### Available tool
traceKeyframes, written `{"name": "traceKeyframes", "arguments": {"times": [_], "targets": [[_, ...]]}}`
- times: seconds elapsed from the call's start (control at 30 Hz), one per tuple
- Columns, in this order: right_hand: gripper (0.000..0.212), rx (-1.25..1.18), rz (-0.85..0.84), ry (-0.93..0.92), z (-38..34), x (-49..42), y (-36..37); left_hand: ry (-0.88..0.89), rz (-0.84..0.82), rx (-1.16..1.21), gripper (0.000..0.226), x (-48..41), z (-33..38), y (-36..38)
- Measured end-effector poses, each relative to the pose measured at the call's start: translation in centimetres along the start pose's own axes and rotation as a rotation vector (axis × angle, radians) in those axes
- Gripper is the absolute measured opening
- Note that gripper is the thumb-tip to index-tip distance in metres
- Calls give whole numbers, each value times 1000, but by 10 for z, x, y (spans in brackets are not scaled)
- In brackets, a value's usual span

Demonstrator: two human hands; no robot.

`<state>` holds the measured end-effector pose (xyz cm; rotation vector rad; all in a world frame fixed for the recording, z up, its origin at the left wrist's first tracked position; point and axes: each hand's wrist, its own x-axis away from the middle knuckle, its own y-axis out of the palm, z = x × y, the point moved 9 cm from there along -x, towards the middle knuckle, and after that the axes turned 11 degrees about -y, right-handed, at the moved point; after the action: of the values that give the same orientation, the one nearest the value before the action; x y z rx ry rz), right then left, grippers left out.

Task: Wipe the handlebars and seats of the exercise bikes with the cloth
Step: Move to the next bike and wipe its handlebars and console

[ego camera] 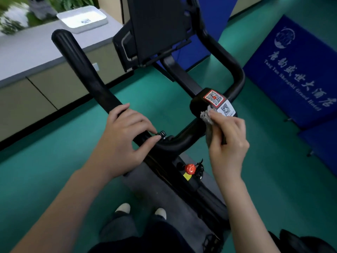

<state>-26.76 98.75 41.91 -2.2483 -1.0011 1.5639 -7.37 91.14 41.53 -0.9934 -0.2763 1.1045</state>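
A black exercise bike stands in front of me. Its handlebars (85, 70) loop from the upper left round to the right. My left hand (124, 137) grips the near left bar, thumb and fingers curled round it next to a small metal knob (162, 134). My right hand (228, 141) holds a crumpled grey cloth (207, 116) against the centre block of the handlebars (198, 105), just below two QR-code stickers (218, 102). A dark seat edge (299, 241) shows at the bottom right corner. The console screen (158, 28) rises behind the bars.
A red knob (190, 168) sits on the frame below the bars. A grey counter (36, 52) with a white tray (83, 18) runs along the left. Blue mats with white lettering (295, 70) lie on the green floor at right. My feet (140, 209) stand beside the bike.
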Motion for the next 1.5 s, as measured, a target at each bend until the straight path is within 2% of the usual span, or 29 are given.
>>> {"name": "traceKeyframes", "arguments": {"times": [0.17, 0.27, 0.33, 0.5, 0.57, 0.7, 0.83, 0.9, 1.0, 1.1, 1.23, 1.3, 1.4, 1.5], "targets": [[19, -121, -261, -114, -26, -2, 15, -16, 19, -25, 26, 10, 13, 11], [16, -188, -345, -218, -38, -22, 14, -38, 36, -47, 27, 12, 14, 12], [16, -151, -419, -254, -34, -43, 18, -52, 43, -60, 27, 12, 16, 11], [22, 191, -939, -396, -22, -40, 68, -80, 22, -51, 26, 14, 20, 15], [23, 126, -995, -417, -32, -35, 74, -87, 25, -45, 27, 15, 19, 15], [26, -237, -1061, -328, -62, -26, 77, -91, 31, -40, 26, 14, 18, 14], [23, -153, -1067, -408, -56, -24, 76, -95, 24, -27, 26, 12, 17, 14], [21, -48, -1006, -432, -39, -31, 73, -98, 18, -20, 27, 12, 17, 14], [15, 44, -764, -386, -19, -40, 59, -98, 16, -13, 22, 13, 16, 14], [18, -6, -505, -347, -24, -24, 40, -97, 14, -17, 25, 13, 16, 14], [20, -229, -250, -253, -30, 4, 12, -96, 10, -8, 28, 12, 15, 14], [25, -293, -68, -72, -12, 18, -5, -94, 10, -5, 27, 12, 14, 15], [24, -240, 184, 380, 27, 51, -17, -91, 16, -10, 27, 12, 14, 16], [18, -297, 259, 693, 49, 74, 1, -90, 21, -13, 28, 12, 14, 15]]}}
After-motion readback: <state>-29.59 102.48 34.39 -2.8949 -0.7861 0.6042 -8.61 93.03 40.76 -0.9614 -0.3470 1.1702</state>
